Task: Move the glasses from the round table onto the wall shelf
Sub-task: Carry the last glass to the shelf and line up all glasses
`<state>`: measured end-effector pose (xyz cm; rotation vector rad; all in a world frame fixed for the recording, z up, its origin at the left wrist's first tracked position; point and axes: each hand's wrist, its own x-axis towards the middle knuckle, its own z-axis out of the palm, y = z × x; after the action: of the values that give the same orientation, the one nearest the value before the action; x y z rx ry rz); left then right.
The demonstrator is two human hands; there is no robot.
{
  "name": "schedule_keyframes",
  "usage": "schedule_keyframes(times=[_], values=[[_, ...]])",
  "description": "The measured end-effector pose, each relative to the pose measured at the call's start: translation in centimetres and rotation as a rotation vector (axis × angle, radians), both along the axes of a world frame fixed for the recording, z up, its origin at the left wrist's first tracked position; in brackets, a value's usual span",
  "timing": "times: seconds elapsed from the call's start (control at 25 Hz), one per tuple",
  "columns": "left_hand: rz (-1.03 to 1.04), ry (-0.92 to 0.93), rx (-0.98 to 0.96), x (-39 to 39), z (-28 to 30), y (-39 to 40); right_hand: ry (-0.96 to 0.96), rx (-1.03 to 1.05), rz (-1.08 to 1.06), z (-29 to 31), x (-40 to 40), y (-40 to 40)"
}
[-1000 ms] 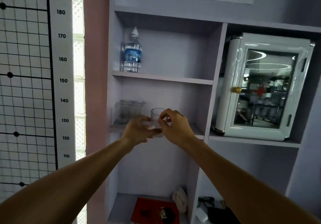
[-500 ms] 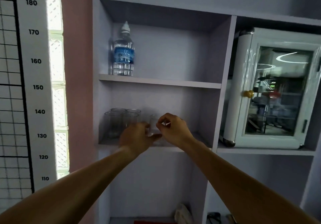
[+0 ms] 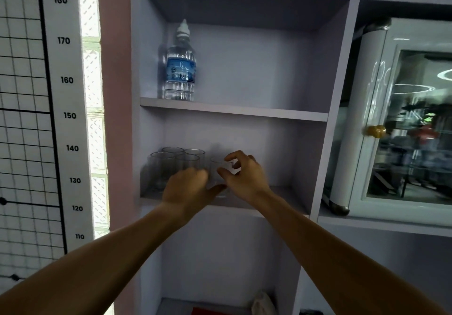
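Observation:
A clear glass (image 3: 218, 168) stands on the middle board of the wall shelf (image 3: 276, 210), just right of several other clear glasses (image 3: 168, 165) grouped at the shelf's left end. My left hand (image 3: 189, 188) cups the glass's left side and base. My right hand (image 3: 245, 176) curls around its right side, thumb and forefinger at the rim. The lower half of the glass is hidden behind my hands. The round table is out of view.
A water bottle (image 3: 181, 70) stands on the board above. To the right, a white cabinet with a glass door (image 3: 403, 124) fills the neighbouring compartment. A height chart (image 3: 67, 119) hangs on the left wall. A red item (image 3: 208, 311) lies in the bottom compartment.
The glass has gone deeper into the shelf and down onto the board beside the other glasses. My right fingers have loosened at the rim. The view has moved closer to the shelf.

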<state>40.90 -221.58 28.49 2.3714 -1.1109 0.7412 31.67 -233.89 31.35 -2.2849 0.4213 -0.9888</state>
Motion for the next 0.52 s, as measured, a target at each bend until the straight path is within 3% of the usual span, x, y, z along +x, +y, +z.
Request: schedule_keyframes(times=[0.52], values=[[0.059, -0.198, 0.105, 0.4, 0.0, 0.0, 0.02, 0.045, 0.127, -0.7, 2.2, -0.7]])
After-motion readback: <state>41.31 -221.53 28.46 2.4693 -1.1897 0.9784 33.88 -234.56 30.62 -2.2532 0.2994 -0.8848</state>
